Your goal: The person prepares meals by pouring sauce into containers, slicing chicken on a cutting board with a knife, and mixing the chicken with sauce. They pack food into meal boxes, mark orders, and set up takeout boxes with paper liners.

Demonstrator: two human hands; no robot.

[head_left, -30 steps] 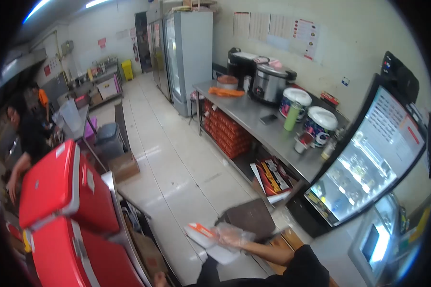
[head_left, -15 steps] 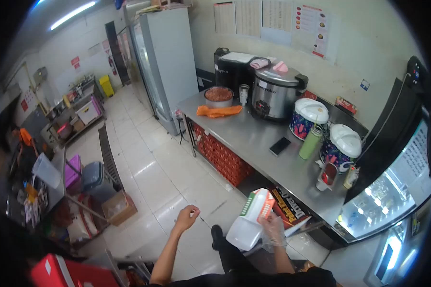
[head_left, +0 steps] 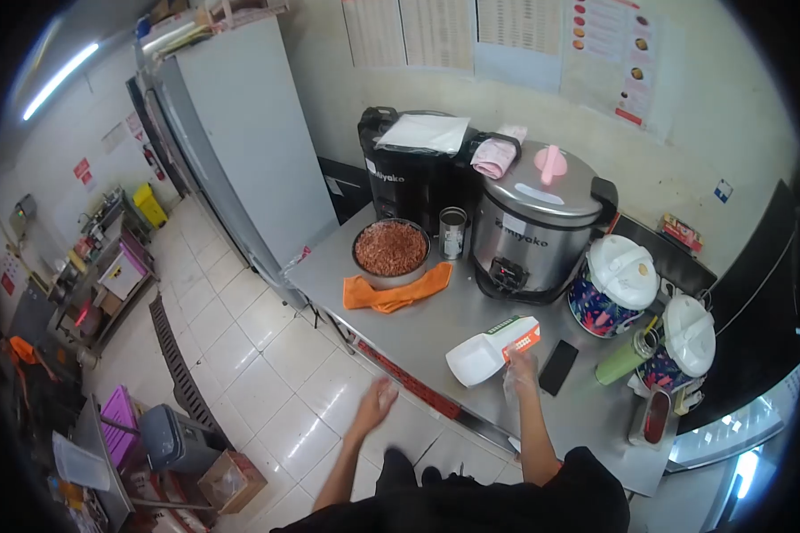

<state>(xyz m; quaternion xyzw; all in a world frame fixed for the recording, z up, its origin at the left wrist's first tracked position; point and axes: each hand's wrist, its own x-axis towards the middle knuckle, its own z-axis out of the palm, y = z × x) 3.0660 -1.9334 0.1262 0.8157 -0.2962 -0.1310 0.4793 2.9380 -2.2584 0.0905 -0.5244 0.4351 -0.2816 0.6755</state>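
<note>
In a clear plastic glove, my right hand [head_left: 522, 369] grips a white paper takeout box [head_left: 493, 349] with green and orange printing. The box is tilted over the steel counter [head_left: 444, 342], its white inside showing. My bare left hand [head_left: 378, 404] hangs over the floor in front of the counter's edge, holding nothing, fingers loosely apart and a little blurred. Left of the box, an orange cloth [head_left: 396, 291] lies in front of a round bowl of reddish-brown food [head_left: 391, 249]. A black phone [head_left: 558, 367] lies just right of my right hand.
Along the wall stand a tall can [head_left: 452, 233], a steel rice cooker [head_left: 535, 226], a black cooker [head_left: 413, 173] and two flower-patterned pots with white lids [head_left: 622, 271]. A green bottle [head_left: 627, 357] and a metal container [head_left: 652, 417] are at the right. A fridge [head_left: 240, 133] stands left.
My right hand has carried the box up from beside the counter to above it. I have come closer to the counter, and my left hand has shifted slightly right.
</note>
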